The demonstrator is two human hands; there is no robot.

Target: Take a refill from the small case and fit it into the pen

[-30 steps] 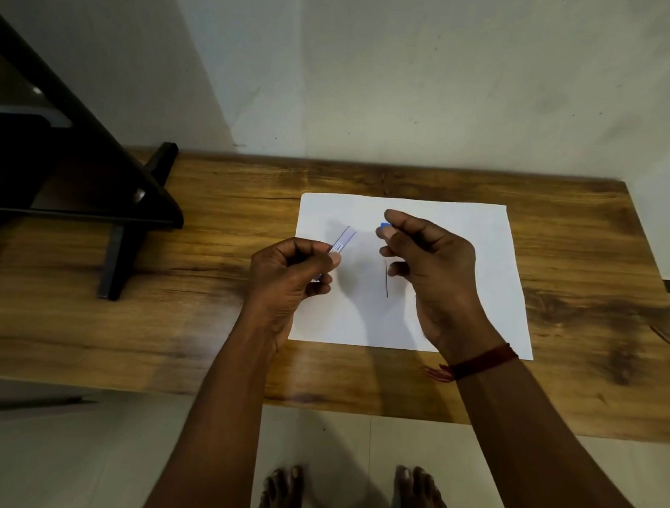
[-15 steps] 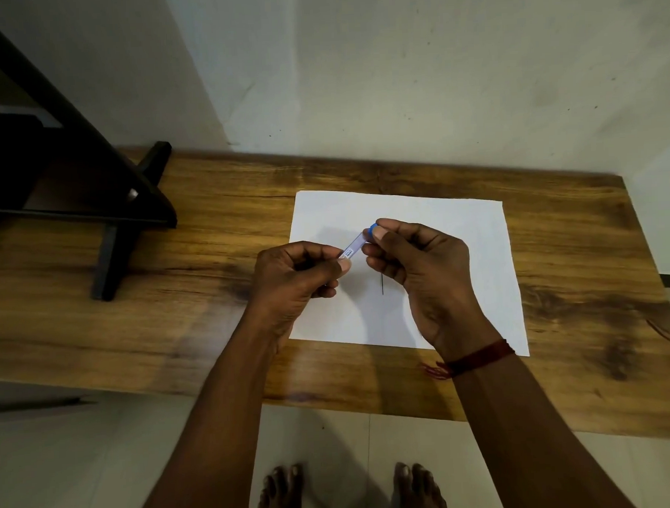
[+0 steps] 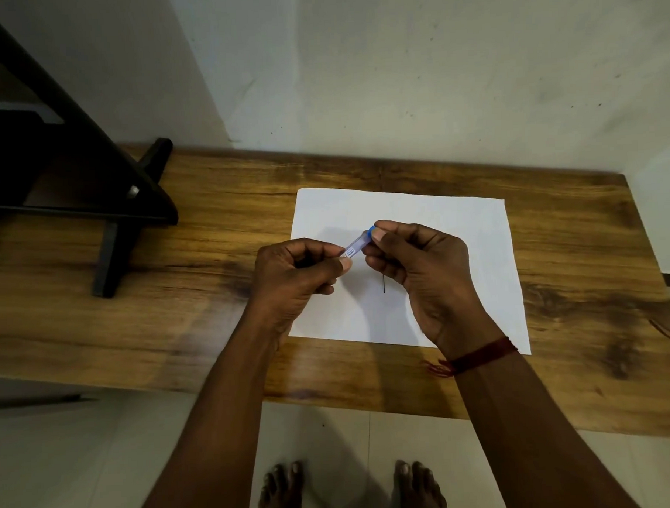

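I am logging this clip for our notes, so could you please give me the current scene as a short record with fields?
left hand: left hand pinches the lower end of the small clear tube
right hand: right hand pinches the blue cap at the tube's upper end
under the hands: white sheet of paper with a thin dark lead lying on it
surface: wooden table
far left: black stand
right wrist: red thread band

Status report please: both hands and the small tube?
Left hand grips clear tube. Right hand pinches its blue cap. Thin lead lies on paper.
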